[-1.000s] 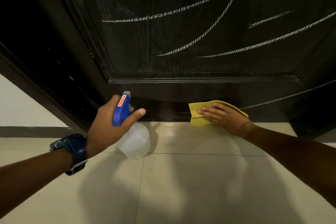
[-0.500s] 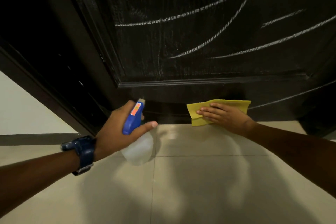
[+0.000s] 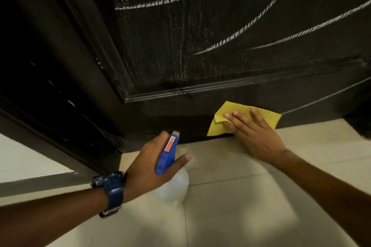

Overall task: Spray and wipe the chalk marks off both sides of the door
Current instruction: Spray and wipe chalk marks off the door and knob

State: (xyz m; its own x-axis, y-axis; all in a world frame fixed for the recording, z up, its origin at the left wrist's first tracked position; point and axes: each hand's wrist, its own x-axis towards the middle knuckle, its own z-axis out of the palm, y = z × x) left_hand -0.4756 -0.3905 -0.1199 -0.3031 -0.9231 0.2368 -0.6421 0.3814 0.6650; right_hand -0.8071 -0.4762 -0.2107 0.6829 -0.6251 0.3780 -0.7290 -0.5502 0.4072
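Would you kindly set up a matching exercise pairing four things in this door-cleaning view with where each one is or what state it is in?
Things:
1. yellow cloth
2. spray bottle
3. wristwatch
4. chalk marks

Places or states:
A. strapped on the left wrist
B. still drawn across the door panel
C. pressed flat against the door's bottom rail by the right hand
D. gripped in the left hand, nozzle toward the door

Pairs: 1-C, 2-D, 3-A, 4-B
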